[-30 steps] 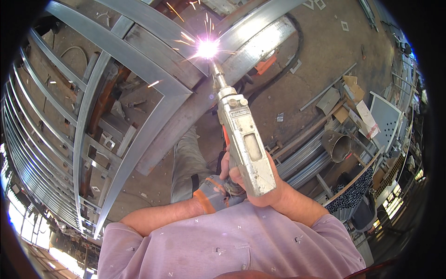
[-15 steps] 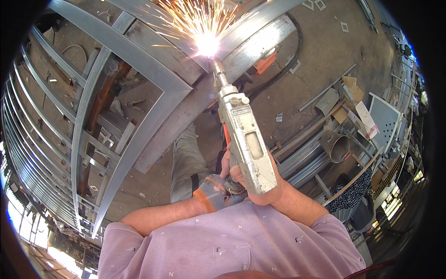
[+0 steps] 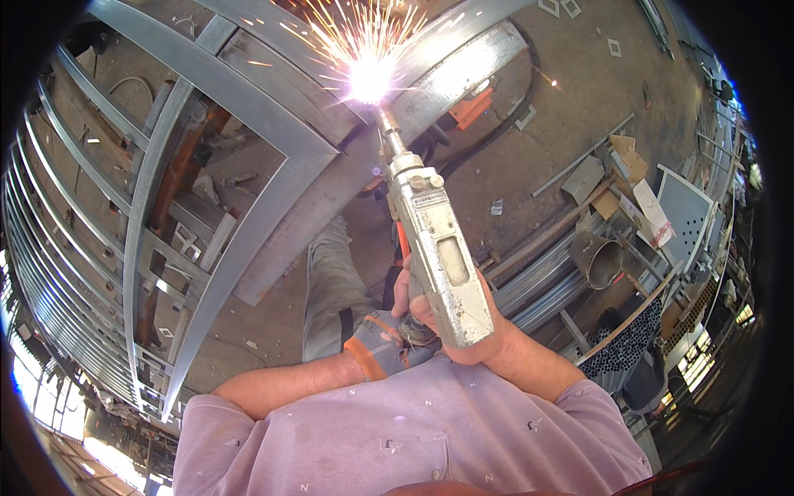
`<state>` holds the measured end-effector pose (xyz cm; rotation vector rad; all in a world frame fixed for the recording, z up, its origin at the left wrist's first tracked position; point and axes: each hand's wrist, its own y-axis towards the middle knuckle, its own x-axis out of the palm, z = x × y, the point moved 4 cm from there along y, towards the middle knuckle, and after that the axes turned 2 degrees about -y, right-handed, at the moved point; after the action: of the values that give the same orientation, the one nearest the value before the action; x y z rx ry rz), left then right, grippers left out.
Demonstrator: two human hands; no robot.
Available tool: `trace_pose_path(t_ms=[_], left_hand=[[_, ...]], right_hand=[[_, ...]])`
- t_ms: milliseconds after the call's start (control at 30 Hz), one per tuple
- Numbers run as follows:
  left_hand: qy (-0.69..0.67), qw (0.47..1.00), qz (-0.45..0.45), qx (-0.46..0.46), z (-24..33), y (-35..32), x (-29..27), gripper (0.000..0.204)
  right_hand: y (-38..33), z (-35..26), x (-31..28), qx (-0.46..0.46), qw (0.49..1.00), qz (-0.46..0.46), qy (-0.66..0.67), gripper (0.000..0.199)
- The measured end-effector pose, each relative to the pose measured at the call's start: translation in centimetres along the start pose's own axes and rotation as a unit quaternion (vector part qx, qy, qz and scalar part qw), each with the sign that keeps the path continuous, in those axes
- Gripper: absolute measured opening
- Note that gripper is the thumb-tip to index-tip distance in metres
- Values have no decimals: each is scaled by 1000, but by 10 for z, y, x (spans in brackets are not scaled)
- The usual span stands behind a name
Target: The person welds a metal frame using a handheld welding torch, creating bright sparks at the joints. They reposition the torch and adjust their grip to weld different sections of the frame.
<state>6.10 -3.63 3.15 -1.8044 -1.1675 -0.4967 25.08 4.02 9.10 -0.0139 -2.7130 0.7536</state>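
Observation:
A worn silver laser welding gun (image 3: 447, 256) points away from me, its nozzle at a joint of a grey steel frame (image 3: 273, 182). A bright white-violet glare (image 3: 370, 81) at the tip hides the joint, and sparks fan out beyond it. My bare right hand (image 3: 426, 307) is closed round the gun's grip, partly covered by the gun's body. Against it, under the gun's rear, my left hand (image 3: 389, 343) wears a grey glove with an orange cuff. Its fingers look curled, but the gun and right hand hide what they hold.
Long parallel metal bars (image 3: 70, 273) fill the left side. At right lie steel tubes (image 3: 546, 302), a metal bucket (image 3: 597, 258), cardboard pieces (image 3: 628, 161) and a perforated plate (image 3: 688, 217). An orange object (image 3: 471, 109) and a dark cable (image 3: 529, 66) sit beyond the frame.
The steel frame sits slightly farther left in view, while the gun and both hands hold nearly the same place. The spark spray has changed shape, with a stray spark off to the right.

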Motion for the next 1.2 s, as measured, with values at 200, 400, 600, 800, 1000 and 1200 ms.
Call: trace_pose_path(t_ms=[200,400,600,800,1000,1200], left_hand=[[-18,999,34,-16,-8,2,-16,34],[-1,998,50,-32,-11,0,-30,32],[-18,1000,-1,-21,-12,5,-21,33],[-100,994,8,-39,-24,5,-50,38],[-58,997,-56,-10,-25,6,-47,40],[-200,978,-44,-43,-33,10,-57,39]], right_hand=[[0,-1,0,-64,996,-24,-52,44],[-2,-7,6,-24,997,-39,58,29],[-4,-3,5,-51,997,-61,21,36],[-7,9,2,-65,996,-64,-3,57],[-11,15,0,-56,995,-83,13,59],[-14,19,2,-88,994,-64,-7,60]])
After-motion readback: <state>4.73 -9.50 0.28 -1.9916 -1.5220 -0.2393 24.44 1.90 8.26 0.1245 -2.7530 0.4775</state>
